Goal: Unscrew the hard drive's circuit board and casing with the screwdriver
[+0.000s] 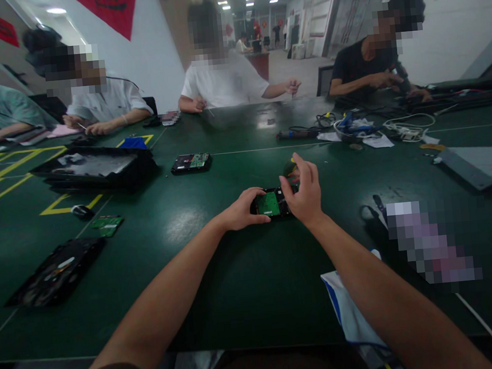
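Observation:
On the green table in front of me lies a black hard drive (269, 204) with its green circuit board facing up. My left hand (244, 208) grips the drive's left end, thumb on the near edge and fingers on the far edge. Over the drive's right end, my right hand (305, 193) is closed around a screwdriver (290, 168) with a dark green and yellow handle. Its tip is hidden behind my fingers. A second hard drive (191, 163), also with a green board showing, lies farther off to the left.
At left are a stack of black trays (98, 168), a loose circuit board (106, 225), a mouse (82, 212) and a black tray with parts (58, 275). Cables (353, 126) and a grey metal case (481, 167) lie to the right. Several people sit across the table (221, 290).

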`<act>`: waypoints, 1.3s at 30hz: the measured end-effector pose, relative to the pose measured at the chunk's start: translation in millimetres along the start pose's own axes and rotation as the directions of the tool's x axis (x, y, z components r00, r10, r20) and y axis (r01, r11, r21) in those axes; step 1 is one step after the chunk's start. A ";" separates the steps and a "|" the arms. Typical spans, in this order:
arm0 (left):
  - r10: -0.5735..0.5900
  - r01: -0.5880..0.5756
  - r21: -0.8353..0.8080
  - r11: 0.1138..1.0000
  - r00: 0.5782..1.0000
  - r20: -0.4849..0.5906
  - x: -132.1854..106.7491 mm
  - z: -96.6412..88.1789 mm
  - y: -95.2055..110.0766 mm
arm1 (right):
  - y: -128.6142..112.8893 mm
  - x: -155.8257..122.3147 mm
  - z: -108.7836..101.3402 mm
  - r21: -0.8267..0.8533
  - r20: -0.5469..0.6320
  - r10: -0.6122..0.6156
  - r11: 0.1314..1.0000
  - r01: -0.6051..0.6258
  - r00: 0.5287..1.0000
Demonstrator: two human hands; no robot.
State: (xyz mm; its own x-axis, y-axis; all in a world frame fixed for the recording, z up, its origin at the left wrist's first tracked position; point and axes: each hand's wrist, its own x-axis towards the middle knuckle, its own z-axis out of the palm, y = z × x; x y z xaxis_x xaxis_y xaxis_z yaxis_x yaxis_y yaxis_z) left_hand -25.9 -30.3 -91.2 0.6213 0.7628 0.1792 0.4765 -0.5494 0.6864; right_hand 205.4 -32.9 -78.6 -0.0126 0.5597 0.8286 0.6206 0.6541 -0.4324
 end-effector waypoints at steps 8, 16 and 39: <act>-0.002 0.002 0.001 1.000 1.000 0.001 0.3 0.4 -0.7 | -1.5 -0.8 -0.7 -0.001 0.000 0.013 1.000 -0.013 1.000; 0.021 -0.021 0.004 1.000 1.000 -0.021 0.4 1.7 0.3 | -1.5 -0.7 0.0 0.002 0.006 0.017 1.000 -0.017 1.000; -0.005 0.005 -0.005 1.000 1.000 -0.004 0.9 0.8 0.0 | -3.0 0.4 -1.4 0.015 0.026 -0.006 1.000 0.006 1.000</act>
State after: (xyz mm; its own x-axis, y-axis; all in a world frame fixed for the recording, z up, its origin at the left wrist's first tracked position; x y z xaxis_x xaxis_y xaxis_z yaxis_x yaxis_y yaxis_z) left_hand -24.9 -29.9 -91.6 0.6163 0.7670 0.1787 0.4766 -0.5439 0.6906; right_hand 204.6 -35.3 -76.5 -0.0366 0.5686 0.8218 0.6089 0.6648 -0.4329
